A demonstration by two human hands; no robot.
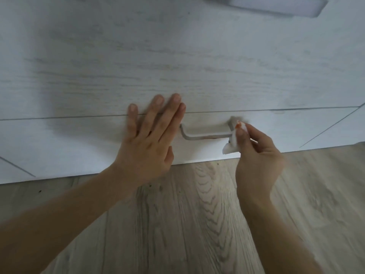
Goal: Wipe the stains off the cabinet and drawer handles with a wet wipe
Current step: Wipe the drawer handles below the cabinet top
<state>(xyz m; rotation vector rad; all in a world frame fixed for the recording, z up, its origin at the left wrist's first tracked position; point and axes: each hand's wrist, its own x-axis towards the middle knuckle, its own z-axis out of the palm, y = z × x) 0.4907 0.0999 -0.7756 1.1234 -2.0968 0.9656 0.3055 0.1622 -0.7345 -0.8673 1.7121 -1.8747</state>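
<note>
Head view, looking down at a low drawer front (pixel 83 135) in pale wood grain, plank floor (pixel 197 214) beneath.

Left hand (pixel 150 139) flat against the drawer front, fingers straight and lightly spread, fingertips reaching up across the seam to the panel above; holding nothing, apparently bracing. Just right of its index finger, the near end of the drawer handle (pixel 205 137).

Handle: a slim metal bar with its long axis running left to right, spanning the gap between the two hands, bent back to the panel at each end. Faint reddish smear visible along the bar's lower edge, nearer the right half.

Right hand (pixel 256 155) curled, fingers and thumb pinching a bunched white wet wipe (pixel 231 144) pressed at the handle's right post. Orange-red mark on the wipe's upper corner, by the fingertip. Some blur here, so exact contact between wipe and metal hard to confirm; appears touching.

Judging from this: right end being worked, the bar's middle stain not yet cleared. Wiping hand at the bar's right end, so the remaining smear lies to its left, toward the bracing hand. Likely next stroke along the long axis, right to left, with the right hand far better placed than the left.

Top right, well above both hands, another handle (pixel 276 6) on the upper front, partly cut off.
</note>
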